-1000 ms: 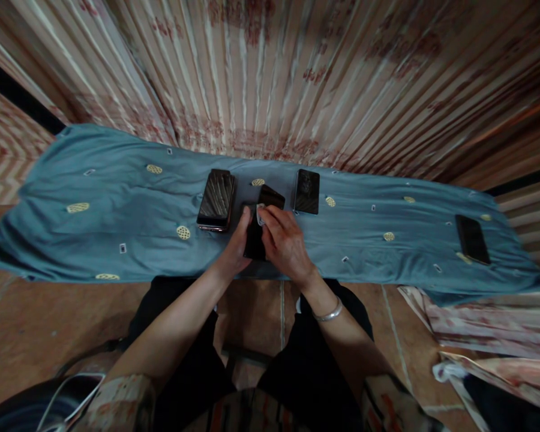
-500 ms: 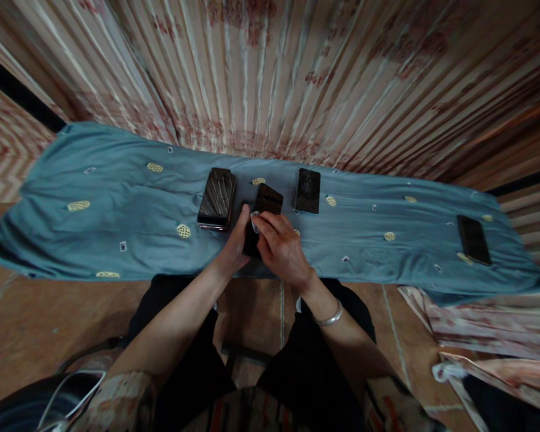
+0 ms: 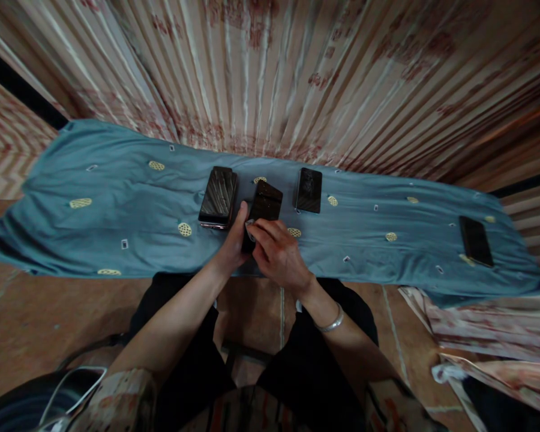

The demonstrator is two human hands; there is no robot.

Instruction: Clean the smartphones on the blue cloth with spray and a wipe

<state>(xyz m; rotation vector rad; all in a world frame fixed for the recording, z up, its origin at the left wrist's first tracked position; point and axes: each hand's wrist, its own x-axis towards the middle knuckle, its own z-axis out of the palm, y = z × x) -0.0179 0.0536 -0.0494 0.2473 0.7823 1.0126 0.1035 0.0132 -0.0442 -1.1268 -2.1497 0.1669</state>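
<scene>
Black glossy rectangular phone [image 3: 263, 207], held in both my hands over the near edge of the blue patterned cloth [image 3: 117, 210].

My left hand [image 3: 234, 246] is clamped on the phone's left edge, thumb up along its side, and my right hand [image 3: 276, 255] is closed over its lower end, fingers pinched on a small pale scrap I cannot make out. The phone tilts away from me, its upper half bare and shiny. Just to its left lies a dark phone with a copper-coloured rim [image 3: 218, 197], flat on the cloth; to its right, a little apart, a smaller black phone [image 3: 308, 189]. Well away on the right end of the cloth lies another black phone [image 3: 476, 240]. A silver bangle [image 3: 330, 324] circles my right wrist.
</scene>
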